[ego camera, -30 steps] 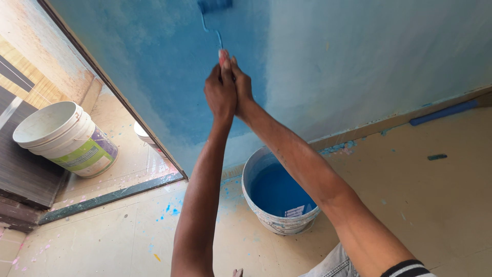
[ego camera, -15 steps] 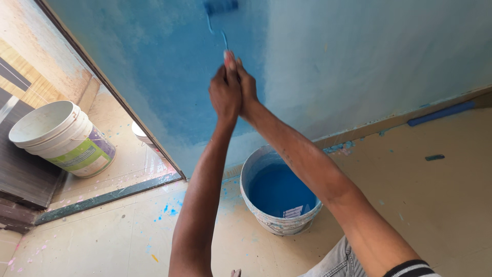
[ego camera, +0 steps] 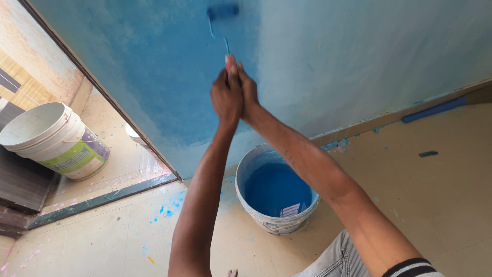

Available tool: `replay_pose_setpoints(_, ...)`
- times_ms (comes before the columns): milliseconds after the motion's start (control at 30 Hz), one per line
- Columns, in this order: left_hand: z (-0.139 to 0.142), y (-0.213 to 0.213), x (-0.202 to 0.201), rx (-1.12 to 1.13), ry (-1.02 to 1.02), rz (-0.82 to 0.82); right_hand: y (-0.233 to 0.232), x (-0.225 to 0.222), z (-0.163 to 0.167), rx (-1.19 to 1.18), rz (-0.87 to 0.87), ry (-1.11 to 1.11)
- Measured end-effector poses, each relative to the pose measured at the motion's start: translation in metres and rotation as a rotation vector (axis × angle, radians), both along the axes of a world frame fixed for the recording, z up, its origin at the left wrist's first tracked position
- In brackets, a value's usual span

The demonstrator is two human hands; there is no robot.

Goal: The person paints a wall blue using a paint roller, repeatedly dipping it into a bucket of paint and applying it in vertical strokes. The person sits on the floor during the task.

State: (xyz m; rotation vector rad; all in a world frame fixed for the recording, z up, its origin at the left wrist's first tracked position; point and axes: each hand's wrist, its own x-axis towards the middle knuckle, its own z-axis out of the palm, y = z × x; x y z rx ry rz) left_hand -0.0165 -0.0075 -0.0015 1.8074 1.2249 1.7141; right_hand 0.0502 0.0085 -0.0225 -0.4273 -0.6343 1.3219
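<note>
1. The left hand (ego camera: 225, 97) and the right hand (ego camera: 248, 93) are pressed together, both wrapped tight round the handle of a small blue paint roller on a thin bent metal stem (ego camera: 221, 20).
2. The roller's sleeve lies against the blue-painted wall (ego camera: 169, 77), high up and near the top edge of the view, directly above the two hands. It looks blurred, so its exact outline is hard to make out.
3. The wall is a deep wet blue on the left and centre and a paler, thinner blue on the right, where the roller has no contact.
4. Below the arms, on the cream floor (ego camera: 435, 205), stands a round white plastic bucket holding blue paint (ego camera: 277, 190), close to the foot of the wall.
5. To the far left, beyond a dark door threshold strip (ego camera: 102, 197), sits a large empty white bucket with a green and purple label (ego camera: 54, 141), well apart from the hands.
6. Blue paint spots (ego camera: 164, 211) dot the floor between the threshold and the paint bucket.
7. A blue strip (ego camera: 434, 109) lies along the base of the wall at the right.
</note>
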Motion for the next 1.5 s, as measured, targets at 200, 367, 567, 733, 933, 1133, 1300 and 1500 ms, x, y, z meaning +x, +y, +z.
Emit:
replay_pose_setpoints(200,0.006,-0.002,0.004,0.029,-0.027,0.004,-0.008,-0.001,0.017,0.003,0.023,0.001)
replay_pose_setpoints(367,0.026,0.011,0.012,-0.080,-0.040,-0.037,0.005,0.012,0.030,0.085,0.044,-0.075)
replay_pose_setpoints(567,-0.007,-0.016,0.010,-0.076,-0.011,-0.021,-0.024,0.007,0.004,-0.077,0.015,0.052)
replay_pose_setpoints(733,0.023,0.008,0.018,-0.044,0.018,0.011,0.010,0.018,0.017,0.179,0.083,-0.026)
replay_pose_setpoints(933,0.005,-0.008,0.014,-0.105,0.039,-0.006,-0.001,0.017,-0.007,0.100,0.015,-0.094)
replay_pose_setpoints(1133,0.009,-0.012,0.019,-0.089,0.036,-0.007,-0.006,0.019,0.000,0.007,0.028,0.083)
replay_pose_setpoints(1300,0.024,-0.002,0.027,-0.093,0.003,-0.011,0.008,0.031,0.009,0.098,0.078,-0.012)
replay_pose_setpoints(1500,0.002,-0.023,0.025,-0.140,0.049,-0.004,-0.016,0.024,-0.009,-0.061,0.009,0.062)
